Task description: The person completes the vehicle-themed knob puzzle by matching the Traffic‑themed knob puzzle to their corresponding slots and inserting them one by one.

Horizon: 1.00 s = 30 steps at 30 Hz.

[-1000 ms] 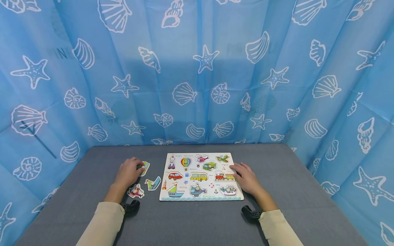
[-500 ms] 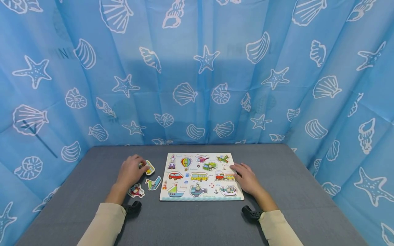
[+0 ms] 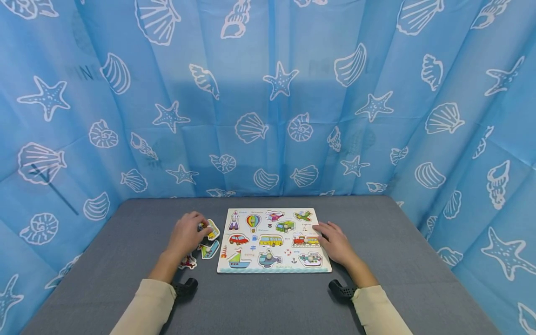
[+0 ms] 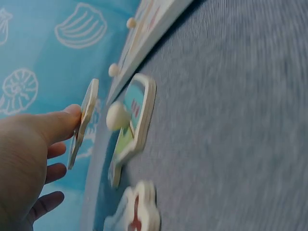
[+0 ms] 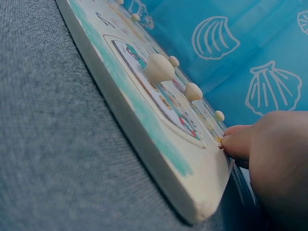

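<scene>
My left hand [image 3: 187,234] pinches a yellow wooden puzzle piece [image 3: 213,230]; in the left wrist view the piece [image 4: 84,122] stands on edge, raised off the table, with its picture turned away. Below it lies a sailboat piece [image 3: 209,250], whose round knob [image 4: 118,116] points up. A red and white piece [image 3: 189,262] is partly hidden by my left wrist. My right hand [image 3: 336,242] rests at the right edge of the white puzzle board [image 3: 272,270], its thumb and fingertips touching the board near the train picture [image 3: 304,240].
Knobs such as this one [image 5: 159,69] stick up from the board. Black wrist mounts [image 3: 185,287] sit on both wrists. A grey cloth covers the table [image 3: 268,302], and a blue shell-print curtain [image 3: 268,102] hangs behind it.
My left hand has moved right with the yellow puzzle piece, towards the board and over the sailboat piece. More of the red and white piece is covered by the wrist. My right hand stays put.
</scene>
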Motion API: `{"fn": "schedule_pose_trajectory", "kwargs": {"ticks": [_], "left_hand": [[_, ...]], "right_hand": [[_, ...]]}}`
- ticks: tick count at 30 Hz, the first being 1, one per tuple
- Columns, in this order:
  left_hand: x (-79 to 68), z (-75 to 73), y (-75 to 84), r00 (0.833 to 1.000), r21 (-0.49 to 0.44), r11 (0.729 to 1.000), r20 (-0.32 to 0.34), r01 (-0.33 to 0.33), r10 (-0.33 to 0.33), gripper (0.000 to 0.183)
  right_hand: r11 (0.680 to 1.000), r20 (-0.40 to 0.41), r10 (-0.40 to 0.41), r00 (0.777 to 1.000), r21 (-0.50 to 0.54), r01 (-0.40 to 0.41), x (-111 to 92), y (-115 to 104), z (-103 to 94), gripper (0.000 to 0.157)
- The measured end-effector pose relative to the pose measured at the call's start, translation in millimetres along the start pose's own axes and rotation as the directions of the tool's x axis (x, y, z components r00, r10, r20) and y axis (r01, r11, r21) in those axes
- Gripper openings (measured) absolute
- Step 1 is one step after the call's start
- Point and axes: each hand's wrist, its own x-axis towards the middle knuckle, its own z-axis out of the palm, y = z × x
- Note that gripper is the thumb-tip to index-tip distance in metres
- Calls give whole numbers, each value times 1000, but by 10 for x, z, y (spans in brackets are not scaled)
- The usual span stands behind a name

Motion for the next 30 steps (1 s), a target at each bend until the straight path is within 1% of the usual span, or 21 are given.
{"fn": "schedule_pose_trajectory", "kwargs": {"ticks": [10,14,19,24,30], "left_hand": [[18,66,244,996,-57,995,-7,-85,85,17],[24,111,326,996,-59,994,1,-90,90,17],[32,168,436,996,-38,995,7,-91,92,19],[26,215,545,995,-56,994,20,-94,96,21],[43,303,643,992,-57,991,29,-123,125,25]], "right_hand": [[1000,7,8,1000,-12,-8,2,16,11,37],[1000,7,6,1000,-11,-6,-1,18,14,38],[1000,-5,3,1000,-2,-3,0,27,14,38],[1000,-7,-5,1000,-6,5,0,34,18,37],[1000,2,-7,1000,-4,7,2,38,14,38]]}}
